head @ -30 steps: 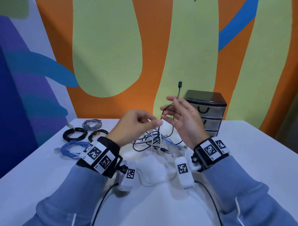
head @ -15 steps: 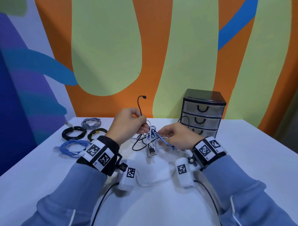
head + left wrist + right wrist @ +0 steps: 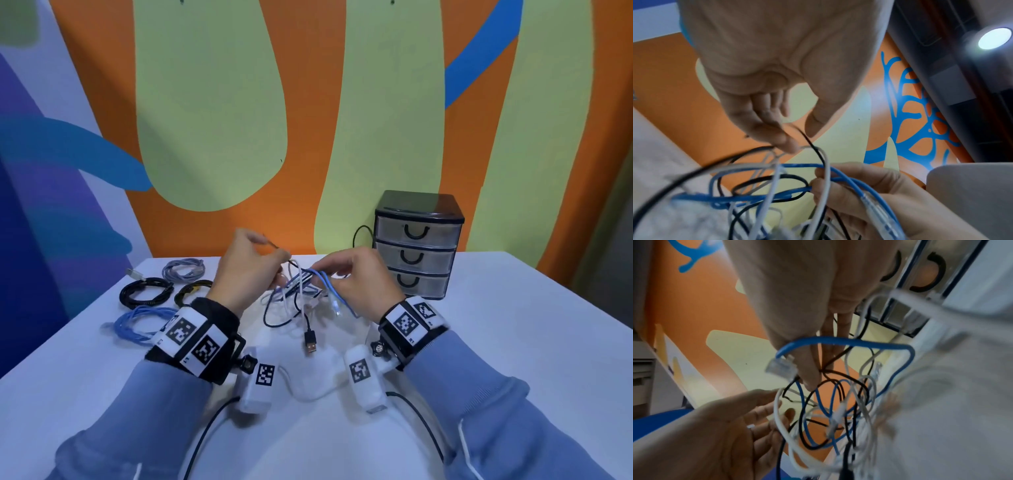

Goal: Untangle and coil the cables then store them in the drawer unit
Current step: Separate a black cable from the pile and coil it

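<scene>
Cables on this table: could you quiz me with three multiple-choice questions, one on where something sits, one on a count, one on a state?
1. Where do the coiled cables lie on the table?
A. left of the hands
B. on top of the drawer unit
C. inside an open drawer

2. How many drawers has the drawer unit?
A. two
B. three
C. five

3. What state is the cable bundle between the left hand and right hand in?
A. neatly coiled
B. tangled
C. stowed away

Answers: 1 A, four coils lie left of the hands. 2 B, three handles are stacked. 3 B, black, white and blue strands cross between both hands.
</scene>
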Demonstrator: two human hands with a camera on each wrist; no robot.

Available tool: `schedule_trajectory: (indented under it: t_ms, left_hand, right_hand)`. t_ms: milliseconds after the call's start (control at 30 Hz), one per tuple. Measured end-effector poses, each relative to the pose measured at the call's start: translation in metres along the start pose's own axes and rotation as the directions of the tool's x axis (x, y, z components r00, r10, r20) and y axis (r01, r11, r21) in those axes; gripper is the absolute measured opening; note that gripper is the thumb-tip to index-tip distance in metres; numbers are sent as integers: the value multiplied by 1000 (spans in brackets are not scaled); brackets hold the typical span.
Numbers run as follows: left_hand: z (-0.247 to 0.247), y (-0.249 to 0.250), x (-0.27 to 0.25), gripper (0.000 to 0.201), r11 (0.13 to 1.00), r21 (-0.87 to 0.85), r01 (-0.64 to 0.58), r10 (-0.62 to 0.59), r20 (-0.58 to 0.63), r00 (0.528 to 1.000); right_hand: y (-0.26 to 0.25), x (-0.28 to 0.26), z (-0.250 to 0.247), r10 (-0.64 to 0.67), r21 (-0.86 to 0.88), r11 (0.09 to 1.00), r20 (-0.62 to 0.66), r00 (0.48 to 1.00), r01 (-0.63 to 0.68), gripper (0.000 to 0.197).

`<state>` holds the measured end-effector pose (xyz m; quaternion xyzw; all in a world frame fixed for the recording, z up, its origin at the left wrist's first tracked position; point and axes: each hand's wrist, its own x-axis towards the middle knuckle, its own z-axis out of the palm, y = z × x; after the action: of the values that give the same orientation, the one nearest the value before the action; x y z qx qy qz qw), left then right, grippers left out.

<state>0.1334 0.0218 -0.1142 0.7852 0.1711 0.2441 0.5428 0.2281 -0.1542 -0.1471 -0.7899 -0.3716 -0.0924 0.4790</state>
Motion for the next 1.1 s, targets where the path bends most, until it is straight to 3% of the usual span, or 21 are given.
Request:
schedule_trajectory:
  t_ms: [67,133,167,267,333,433,633,733,800,867,967,1033,1100]
  left_hand:
    - [-1,6,-6,53,974,173,-149,170,-116,978]
    - [2,11,-12,47,917,251,-310,341,-90,936]
    - [5,12,-13,42,902,251,-351,369,-27,929]
    - [13,9,-14,35,928,214,-303,255,224,940]
    - [13,8,-14,22,958,165,-235,185,272,944]
    - [12,8,-14,4,961,133,-241,213,195,957]
    - [1,7,-11,13,884,302,-356,391,-65,918]
    - [-11,1,0,22,886,359,-294,373,-173,912]
    - [-18,-4,7,31,887,407,-219,287,-115,951]
    - [-17,-9,9,40,887,431,-168,180,14,984]
    - [-12,-3,2,46,825,515,-232,159,181,970]
    - [-11,2,-2,31,872,392,-294,207,248,946]
    - [-8,4,-4,2,925,218,-312,248,277,928]
  right_hand:
    - [-2,0,1,-47,-9,999,20,999,47,12]
    - [-2,0,2,-94,-59,993,61,994,97,17]
    - [-3,0,2,-105,-77,991,84,991,112,20]
    - [-10,-1,0,-103,-20,994,63,993,104,35]
    - [-16,-2,-3,-93,75,993,-3,996,93,38]
    - [-20,-3,-7,-73,130,988,-67,995,81,41]
    - [-13,3,-14,-108,-88,992,-162,981,95,9]
    - [-11,9,-28,-31,120,990,-314,949,72,6]
    - [-12,12,-36,60,334,938,-429,901,97,5]
    - [-14,12,-37,127,506,851,-461,878,142,6]
    - [-16,10,-32,154,554,819,-466,871,152,11]
    - [-18,9,-29,114,477,867,-473,874,145,12]
    - [-23,8,-26,68,437,887,-449,891,152,11]
